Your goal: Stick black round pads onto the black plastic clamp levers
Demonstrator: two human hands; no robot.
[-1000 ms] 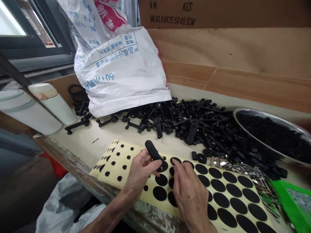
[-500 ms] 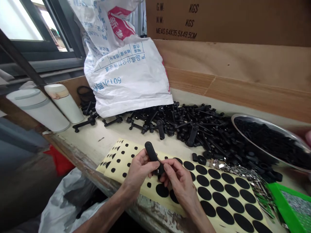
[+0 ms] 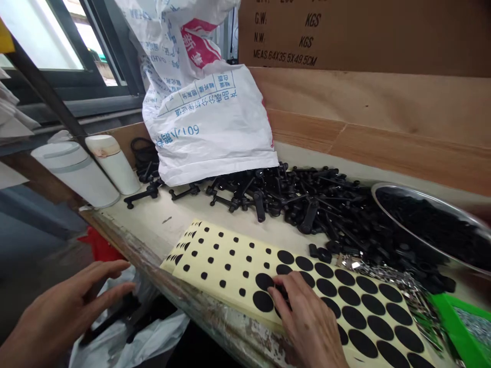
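Along the near edge of the bench (image 3: pixel 199 312), right hand (image 3: pixel 309 319) low on a sheet of black discs (image 3: pixel 226 258), fingertips (image 3: pixel 276 290) on a disc (image 3: pixel 286 294) at about the middle of the sheet. No telling whether pinched at its edge or only touched, with the fingers covering most of it. Just at 9 o'clock from those fingertips, a neighbouring gap-free disc (image 3: pixel 264 281), still flat on the yellow backing. At 8 o'clock from the right hand and well apart, left hand (image 3: pixel 57 306) off the bench, open, fingers spread, holding nothing, above a white plastic bag (image 3: pixel 161 332). Hands apart, then, with no object shared between them.

Step in hand, by the look of it: taking one disc off the backing. Called for next, in judgement only: a clean lift of that disc's edge without creasing the sheet.

Farther on, at 2 o'clock, silver clips (image 3: pixel 372 271); at 3 o'clock, a green tray (image 3: pixel 448 317). At 12 o'clock, a heap of black handles (image 3: pixel 307 204), spilling from a woven sack (image 3: pixel 207 117) at 11 o'clock. At 1 o'clock, a steel bowl (image 3: pixel 399 191) of black parts. At 10 o'clock, two white bottles (image 3: pixel 74 174). Beyond everything, a cardboard carton (image 3: pixel 364 36).
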